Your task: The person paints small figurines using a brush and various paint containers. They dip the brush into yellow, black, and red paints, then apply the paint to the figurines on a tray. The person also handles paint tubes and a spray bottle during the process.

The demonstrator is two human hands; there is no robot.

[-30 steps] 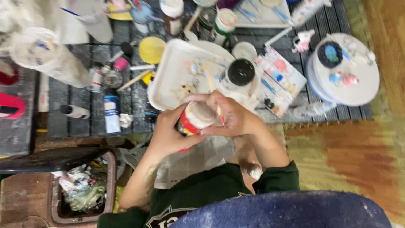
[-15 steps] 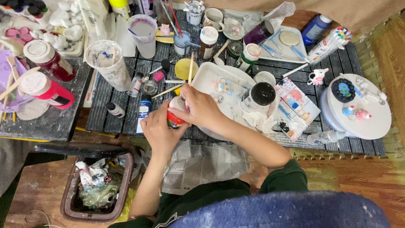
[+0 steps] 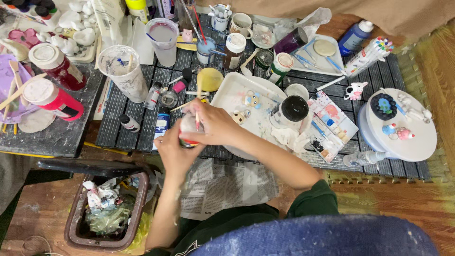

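Observation:
My left hand [image 3: 173,151] grips a small paint jar [image 3: 188,130] with a white top and a red-orange label, held over the front edge of the dark slatted table [image 3: 137,121]. My right hand [image 3: 213,124] covers the jar's top from the right, with a thin stick [image 3: 198,97] rising between its fingers. Just behind the hands lies a white tray [image 3: 227,92] with small painted figures on it. A black-lidded jar [image 3: 290,113] stands at the tray's right side.
Red paint bottles [image 3: 54,99] lie at the left. Cups with brushes, a yellow palette dish [image 3: 210,78] and a white turntable [image 3: 403,130] with figurines crowd the table. A brown bin [image 3: 108,208] of rubbish stands below left; newspaper [image 3: 225,185] covers my lap.
The view has swung further left and down. Both hands stay on the jar, now lower in the picture, nearer the table's front edge.

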